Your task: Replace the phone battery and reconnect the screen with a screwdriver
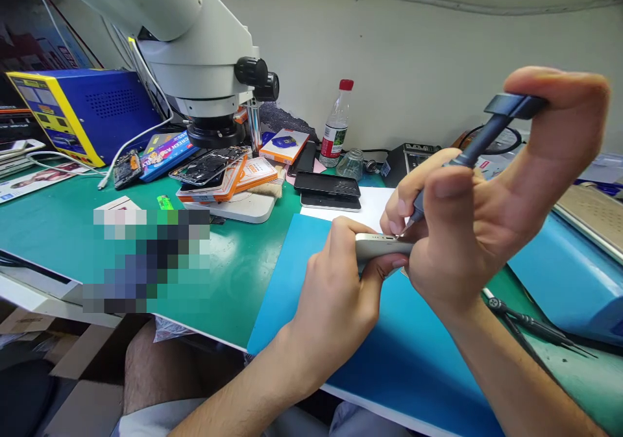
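Observation:
My left hand (341,281) is wrapped around a light gold phone (377,245), holding it on its edge above the blue mat (389,359). My right hand (487,216) grips a slim dark precision screwdriver (479,141), index finger resting on its cap. The tip of the driver touches the phone's bottom edge, close to the port.
A white microscope (195,47) stands at the back left over phone parts and orange boxes (228,177). A blue and yellow machine (82,109), a water bottle (335,125), dark phones (327,187), spare screwdrivers (530,320) and a blue case (569,274) surround the green bench (58,223).

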{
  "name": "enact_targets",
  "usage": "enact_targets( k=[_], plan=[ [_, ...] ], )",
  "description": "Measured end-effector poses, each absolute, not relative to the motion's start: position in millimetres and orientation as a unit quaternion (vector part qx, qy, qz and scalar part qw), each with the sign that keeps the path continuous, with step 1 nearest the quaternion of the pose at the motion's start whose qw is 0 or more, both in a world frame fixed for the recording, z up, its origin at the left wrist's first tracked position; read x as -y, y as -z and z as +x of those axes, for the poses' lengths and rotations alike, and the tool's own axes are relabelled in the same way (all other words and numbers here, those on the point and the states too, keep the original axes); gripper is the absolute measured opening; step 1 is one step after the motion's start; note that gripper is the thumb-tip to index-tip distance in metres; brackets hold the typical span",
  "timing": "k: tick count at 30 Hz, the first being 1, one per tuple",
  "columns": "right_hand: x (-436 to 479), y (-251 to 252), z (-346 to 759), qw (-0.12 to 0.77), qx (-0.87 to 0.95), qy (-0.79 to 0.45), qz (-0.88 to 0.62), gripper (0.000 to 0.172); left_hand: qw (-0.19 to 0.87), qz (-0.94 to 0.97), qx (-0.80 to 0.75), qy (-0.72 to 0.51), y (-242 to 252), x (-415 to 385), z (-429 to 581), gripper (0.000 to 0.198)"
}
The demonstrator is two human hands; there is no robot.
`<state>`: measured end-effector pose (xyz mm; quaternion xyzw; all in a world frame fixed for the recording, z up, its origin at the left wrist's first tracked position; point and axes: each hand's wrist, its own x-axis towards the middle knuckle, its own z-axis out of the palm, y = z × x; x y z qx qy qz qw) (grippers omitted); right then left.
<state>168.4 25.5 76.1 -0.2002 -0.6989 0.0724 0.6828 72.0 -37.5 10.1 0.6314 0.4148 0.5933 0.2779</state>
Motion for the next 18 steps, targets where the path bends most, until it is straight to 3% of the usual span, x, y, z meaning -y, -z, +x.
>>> enact_targets(
  k=[8,14,18],
  plan=[
    [-28.4,-75.2,167.8,0.717,0.673,-0.07,-0.17,0.03,0.284,0.631,-0.408,-0.596,-9.1,39.2,72.1,0.022],
    [-20.9,-78.7,163.9,0.726,0.651,-0.111,-0.194,0.031,0.282,0.63,-0.42,-0.589,-11.8,40.1,72.2,0.023],
    [-22.7,-77.6,162.3,0.728,0.657,-0.065,-0.183,0.033,0.287,0.626,-0.419,-0.592,-13.7,39.6,72.0,0.024]
  ],
)
